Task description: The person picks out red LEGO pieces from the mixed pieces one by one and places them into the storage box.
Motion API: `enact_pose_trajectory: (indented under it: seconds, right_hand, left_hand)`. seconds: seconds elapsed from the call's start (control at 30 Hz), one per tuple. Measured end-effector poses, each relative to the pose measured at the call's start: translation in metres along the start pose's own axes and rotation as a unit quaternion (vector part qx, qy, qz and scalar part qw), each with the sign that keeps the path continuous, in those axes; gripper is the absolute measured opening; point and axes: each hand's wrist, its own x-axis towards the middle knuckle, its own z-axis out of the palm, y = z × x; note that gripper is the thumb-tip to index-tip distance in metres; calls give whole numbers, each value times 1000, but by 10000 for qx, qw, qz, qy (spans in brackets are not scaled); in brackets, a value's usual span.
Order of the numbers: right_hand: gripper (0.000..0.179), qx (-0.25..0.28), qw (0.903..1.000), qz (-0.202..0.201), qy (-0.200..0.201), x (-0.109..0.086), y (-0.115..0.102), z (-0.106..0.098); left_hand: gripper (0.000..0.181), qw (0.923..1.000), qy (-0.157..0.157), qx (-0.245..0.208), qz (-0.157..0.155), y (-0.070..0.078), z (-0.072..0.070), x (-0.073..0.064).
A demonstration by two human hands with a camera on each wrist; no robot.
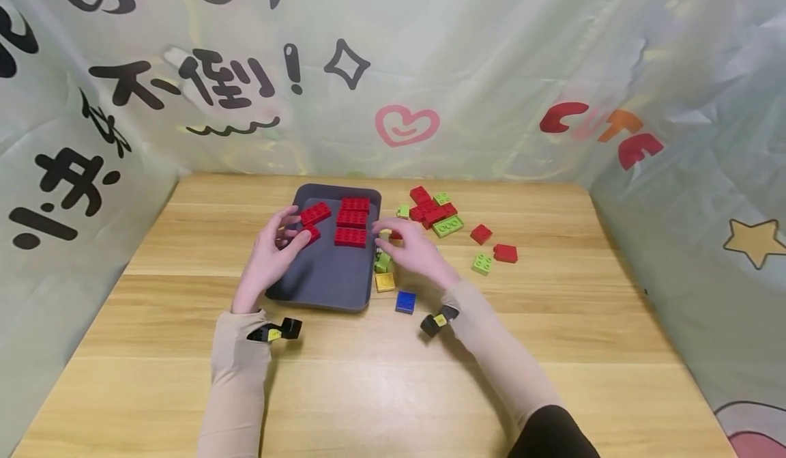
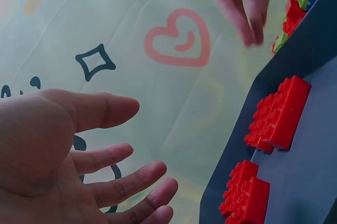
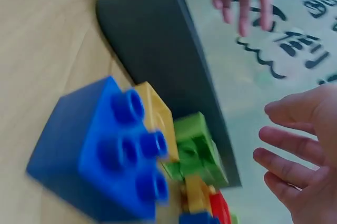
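A dark grey tray (image 1: 325,277) stands on the wooden counter (image 1: 552,321), with red bricks inside it: three bricks (image 1: 352,219) lined up one before another along its right side, studs up, and two more (image 1: 316,213) at the left, set at a slant. The left hand (image 1: 270,254) hovers at the tray's left rim beside that slanted pair, thumb and fingers spread, with nothing between them. The right hand (image 1: 416,248) hangs over the loose bricks just right of the tray, fingers bent loosely and apart from the thumb, holding nothing. Below it, close to the tray wall, lie a green brick (image 1: 383,263) and a yellow brick (image 1: 385,282), with a blue brick (image 1: 405,302) nearer the person. Beyond is a heap of red and green bricks (image 1: 428,212); to its right, two red bricks (image 1: 493,245) and a green one (image 1: 482,263) lie scattered
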Motion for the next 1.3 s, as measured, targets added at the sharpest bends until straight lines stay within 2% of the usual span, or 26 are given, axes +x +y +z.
enact_pose_trajectory:
  seconds: [0.1,0.17,0.23,0.37,0.47,0.57,0.63,0.7,0.83,0.93,1.03,1.1,1.2,1.3]
  right_hand:
    - [24,408,9977,82,535,-17,7,-14]
    - [24,641,9929,251,967,-28,14,-23]
    - [23,925,9851,455,1375,-38,22,-31]
    - [24,1601,9623,880,2015,-55,37,-42]
    - [29,2118,9428,1193,2283,-64,45,-46]
    - [33,2583,9233,1499,2417,-71,48,-49]
    - [32,2722,9168,1603,2443,-73,50,-50]
    - [30,2756,9153,1610,2455,-74,51,-52]
    - [32,2723,9185,1481,2455,-74,53,-55]
    - [31,2780,9166,1452,2479,-75,54,-56]
    - [23,2755,9166,1457,2505,-76,53,-59]
    - [17,2763,9156,1447,2536,-77,52,-60]
    - [14,2835,9136,1350,2582,-77,52,-61]
    - [15,2905,9127,1267,2579,-79,53,-62]
  left_hand:
    - [59,10000,-32,-3,-57,1,1,0]
    - [59,10000,-60,-2,-43,2,3,0]
    - [59,10000,-73,-15,4,2,6,1]
    - [58,9997,-154,170,121,2,12,2]
    - [58,9981,-360,472,132,5,18,2]
    - [59,9943,-699,794,132,11,25,4]
    - [60,9906,-925,1000,112,17,31,6]
    - [61,9856,-1139,1249,28,25,37,9]
    - [65,9695,-1449,1964,-234,46,55,17]
    - [66,9515,-1658,2577,-266,62,71,26]
    - [63,9320,-1875,3093,-242,76,89,37]
    - [56,9182,-1964,3437,-155,82,100,45]
    - [47,9025,-2038,3794,-82,87,115,57]
    - [35,8933,-2034,4007,-96,89,129,67]
